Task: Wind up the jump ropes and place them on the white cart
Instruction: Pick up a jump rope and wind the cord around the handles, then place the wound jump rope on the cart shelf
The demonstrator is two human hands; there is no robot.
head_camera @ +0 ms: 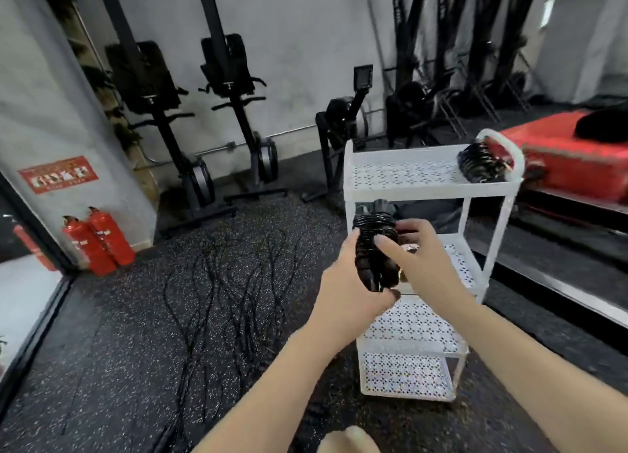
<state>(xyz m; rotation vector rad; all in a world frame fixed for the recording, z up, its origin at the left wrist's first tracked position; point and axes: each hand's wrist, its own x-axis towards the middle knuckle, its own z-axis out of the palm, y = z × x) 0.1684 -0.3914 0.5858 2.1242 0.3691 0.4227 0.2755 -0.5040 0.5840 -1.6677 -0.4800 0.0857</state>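
Finishing wind on black coiled jump-rope bundle [375,248], held in air before white perforated three-shelf metal cart [401,189]. Left hand [346,282] wraps bundle from below, fingers curled round it; right hand [421,252] pinches top turns. Second wound black bundle [481,162] lies on top shelf. Loose black ropes [231,282] lie on speckled rubber floor [102,350]. Next, likely: tuck end, set bundle on shelf.
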